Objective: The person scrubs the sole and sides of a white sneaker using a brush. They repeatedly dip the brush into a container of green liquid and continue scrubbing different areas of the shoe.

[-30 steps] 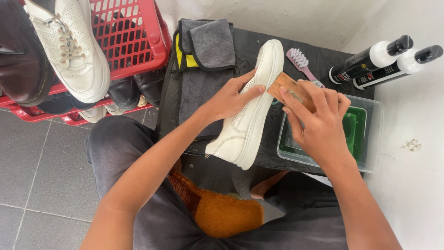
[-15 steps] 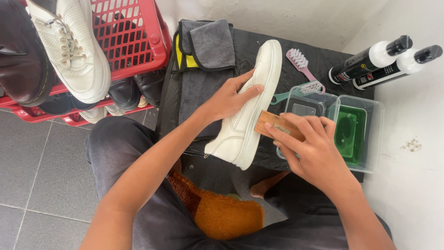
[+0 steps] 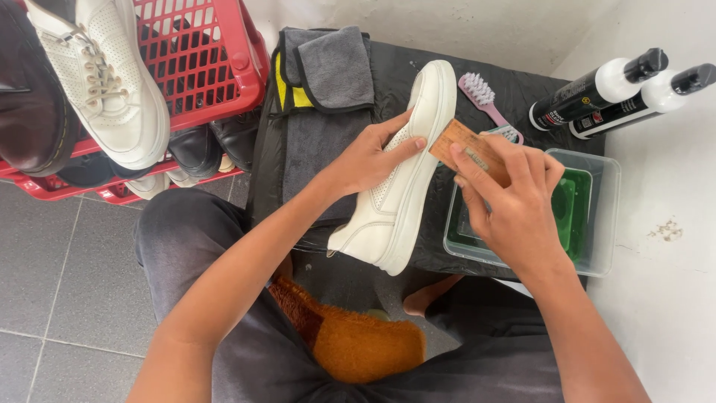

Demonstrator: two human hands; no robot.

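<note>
White leather, perforated along the side, makes up the sneaker (image 3: pixel 399 179) at the centre of the frame; it lies tipped on its side across a dark mat (image 3: pixel 440 82), toe toward the top of the picture and heel toward the person's lap. The left hand (image 3: pixel 369 157) steadies it, palm over the upper and thumb stretched along the edge near the sole, fingers curled loosely round the shoe. The right hand (image 3: pixel 507 198) is closed round a wooden-backed brush (image 3: pixel 462 145), fingers folded over its back, and presses its face against the white sole wall about midway along the shoe.

Just under that hand sits a clear plastic tub (image 3: pixel 604 216) holding green liquid. Above it lie a pink brush (image 3: pixel 481 93), bristles up, and the head of a second brush partly hidden by the knuckles. Two black-and-white bottles (image 3: pixel 619 93) lie side by side at the upper right. A folded grey cloth (image 3: pixel 332 71) rests on the mat at upper centre.

Judging by how things lie, scrubbing of the sole edge is under way: the sole looks mostly clean and no foam shows, so how much is left cannot be told. At the upper left, a red crate (image 3: pixel 216 67) carries another white laced sneaker (image 3: pixel 104 82) and a dark boot, with more dark shoes beneath it.
</note>
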